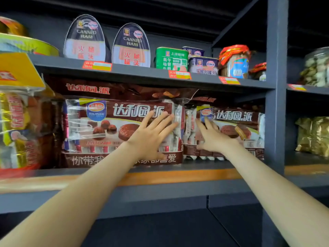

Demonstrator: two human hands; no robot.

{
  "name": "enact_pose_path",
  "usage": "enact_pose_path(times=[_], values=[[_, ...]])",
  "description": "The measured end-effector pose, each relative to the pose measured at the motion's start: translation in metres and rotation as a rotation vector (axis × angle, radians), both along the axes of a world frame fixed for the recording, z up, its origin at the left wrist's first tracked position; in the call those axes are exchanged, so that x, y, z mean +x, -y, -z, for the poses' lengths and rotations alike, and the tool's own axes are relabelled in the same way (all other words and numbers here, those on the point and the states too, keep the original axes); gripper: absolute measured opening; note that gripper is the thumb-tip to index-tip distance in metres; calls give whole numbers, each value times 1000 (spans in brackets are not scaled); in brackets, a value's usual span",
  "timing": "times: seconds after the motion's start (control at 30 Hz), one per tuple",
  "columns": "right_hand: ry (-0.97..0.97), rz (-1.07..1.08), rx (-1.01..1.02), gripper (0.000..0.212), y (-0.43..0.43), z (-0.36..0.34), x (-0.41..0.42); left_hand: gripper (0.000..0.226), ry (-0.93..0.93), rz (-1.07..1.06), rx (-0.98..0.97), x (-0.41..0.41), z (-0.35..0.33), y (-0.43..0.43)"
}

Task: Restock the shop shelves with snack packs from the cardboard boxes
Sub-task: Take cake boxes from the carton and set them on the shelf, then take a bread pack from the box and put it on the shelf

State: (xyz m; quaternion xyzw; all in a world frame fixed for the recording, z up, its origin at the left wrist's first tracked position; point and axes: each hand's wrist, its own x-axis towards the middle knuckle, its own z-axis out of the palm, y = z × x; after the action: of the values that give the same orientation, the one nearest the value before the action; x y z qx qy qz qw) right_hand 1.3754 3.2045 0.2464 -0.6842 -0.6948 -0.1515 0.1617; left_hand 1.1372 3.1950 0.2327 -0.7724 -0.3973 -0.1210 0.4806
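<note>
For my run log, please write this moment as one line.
left hand: flat on left chocolate pie pack | right hand: flat on right chocolate pie pack | place: middle shelf

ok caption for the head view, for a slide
Both hands, left and right, press flat on two brown pie packs on the shelf.

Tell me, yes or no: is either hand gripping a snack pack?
No. The left hand and right hand lie with straight fingers flat against the brown snack packs.
</note>
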Motion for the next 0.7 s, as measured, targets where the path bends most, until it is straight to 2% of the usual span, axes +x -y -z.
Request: enact_pose_path(times=[0.07,0.2,0.27,0.4,0.57,0.7], values=[[-64,-79,76,71,22,1,-10,93,193,137,-120,4,-2,19],[-237,-337,379,35,82,40,-51,61,743,332,-362,8,26,81],[-274,-503,405,32,119,69,-73,53,835,334,-335,6,57,114],[-249,-809,273,33,173,146,-111,41,961,344,-349,-23,144,174],[-266,-1070,-100,28,223,260,-176,33,1216,-170,-490,-76,290,279],[-187,-1273,-429,29,265,342,-246,28,1338,-594,-601,-115,383,388]])
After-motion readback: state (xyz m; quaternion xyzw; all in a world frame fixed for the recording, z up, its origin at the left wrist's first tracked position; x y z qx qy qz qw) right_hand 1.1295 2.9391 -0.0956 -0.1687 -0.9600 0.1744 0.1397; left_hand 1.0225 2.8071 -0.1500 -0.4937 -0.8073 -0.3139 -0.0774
